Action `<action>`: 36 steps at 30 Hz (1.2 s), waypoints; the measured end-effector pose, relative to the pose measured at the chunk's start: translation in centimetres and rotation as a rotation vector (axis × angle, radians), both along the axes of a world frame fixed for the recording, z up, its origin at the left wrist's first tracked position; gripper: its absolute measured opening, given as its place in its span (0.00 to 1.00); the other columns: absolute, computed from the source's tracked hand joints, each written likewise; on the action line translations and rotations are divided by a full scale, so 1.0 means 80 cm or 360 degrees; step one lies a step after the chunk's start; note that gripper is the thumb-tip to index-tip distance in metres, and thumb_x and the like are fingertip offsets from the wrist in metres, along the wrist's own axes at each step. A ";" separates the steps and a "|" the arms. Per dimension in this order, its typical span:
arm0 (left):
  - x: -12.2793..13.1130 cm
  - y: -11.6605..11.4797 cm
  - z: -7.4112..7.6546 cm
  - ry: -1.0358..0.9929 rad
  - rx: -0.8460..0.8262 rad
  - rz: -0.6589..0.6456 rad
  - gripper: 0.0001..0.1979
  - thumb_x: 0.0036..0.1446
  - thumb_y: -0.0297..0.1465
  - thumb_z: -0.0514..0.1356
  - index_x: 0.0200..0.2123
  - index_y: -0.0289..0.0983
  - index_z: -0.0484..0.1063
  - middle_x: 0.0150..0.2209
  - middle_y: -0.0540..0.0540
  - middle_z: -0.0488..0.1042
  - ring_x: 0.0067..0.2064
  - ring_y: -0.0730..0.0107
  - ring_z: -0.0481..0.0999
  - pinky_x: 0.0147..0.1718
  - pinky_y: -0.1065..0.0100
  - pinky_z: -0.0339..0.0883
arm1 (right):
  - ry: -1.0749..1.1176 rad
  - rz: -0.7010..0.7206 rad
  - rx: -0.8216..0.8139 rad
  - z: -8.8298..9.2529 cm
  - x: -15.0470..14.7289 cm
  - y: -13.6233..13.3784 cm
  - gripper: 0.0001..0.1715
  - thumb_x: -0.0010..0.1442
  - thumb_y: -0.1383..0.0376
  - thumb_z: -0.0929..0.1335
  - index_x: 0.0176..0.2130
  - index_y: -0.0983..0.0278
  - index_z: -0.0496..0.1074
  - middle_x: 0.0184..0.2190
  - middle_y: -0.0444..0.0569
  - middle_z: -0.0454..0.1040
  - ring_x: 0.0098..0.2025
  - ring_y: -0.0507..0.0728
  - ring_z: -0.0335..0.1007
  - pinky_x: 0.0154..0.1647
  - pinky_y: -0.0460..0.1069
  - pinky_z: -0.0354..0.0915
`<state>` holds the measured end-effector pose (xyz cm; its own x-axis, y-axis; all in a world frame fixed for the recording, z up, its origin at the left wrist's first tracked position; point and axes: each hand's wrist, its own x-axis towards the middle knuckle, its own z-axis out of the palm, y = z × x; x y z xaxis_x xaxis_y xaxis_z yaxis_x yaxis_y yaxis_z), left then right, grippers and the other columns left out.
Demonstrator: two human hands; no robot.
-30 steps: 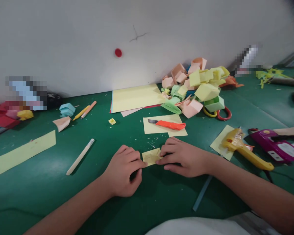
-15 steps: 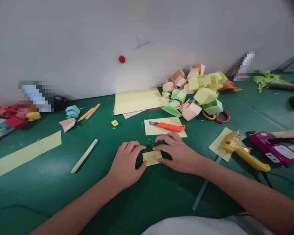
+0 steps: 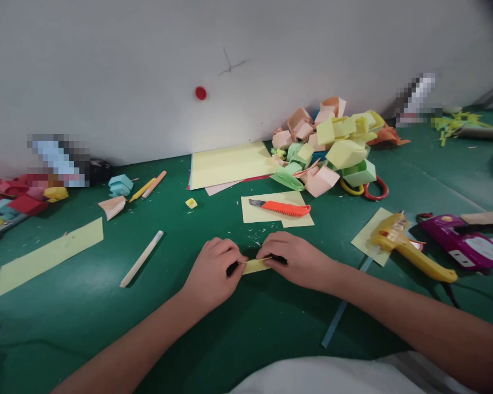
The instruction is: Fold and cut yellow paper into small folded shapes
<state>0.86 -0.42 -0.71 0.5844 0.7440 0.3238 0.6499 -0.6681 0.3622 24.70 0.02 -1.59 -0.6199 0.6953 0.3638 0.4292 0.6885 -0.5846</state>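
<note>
A small yellow paper piece (image 3: 256,266) is held between both hands over the green table, its upper edge raised in a fold. My left hand (image 3: 216,268) pinches its left end between thumb and fingers. At the right end, my right hand (image 3: 298,261) has thumb and fingertips closed on the same piece. Just beyond the hands, an orange cutter knife (image 3: 285,209) rests on a pale yellow sheet (image 3: 252,215), its blade pointing left.
Folded paper shapes (image 3: 345,156) are heaped at the back right, beside scissors (image 3: 377,189). A yellow glue gun (image 3: 414,251) and a purple device (image 3: 462,241) lie at right. A whitish stick (image 3: 142,259) and long paper strip (image 3: 49,257) lie at left; a blue stick (image 3: 340,320) is near my right forearm.
Fingers of both hands have closed in on the yellow piece. It lay flatter before and now shows as a narrower, folded band. The view has shifted slightly.
</note>
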 end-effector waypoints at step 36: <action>-0.028 -0.048 0.038 0.0799 -0.0071 -0.0258 0.24 0.71 0.33 0.49 0.68 0.44 0.59 0.64 0.48 0.68 0.57 0.55 0.66 0.50 0.52 0.52 | -0.0656 0.0110 0.0086 0.040 0.050 -0.007 0.21 0.68 0.64 0.67 0.58 0.50 0.74 0.44 0.47 0.82 0.43 0.59 0.67 0.44 0.55 0.63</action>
<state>-1.35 -4.24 2.32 0.7680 0.6380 -0.0554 0.6404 -0.7654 0.0629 28.70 -0.50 1.58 -0.7658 0.6335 0.1102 0.5712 0.7489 -0.3360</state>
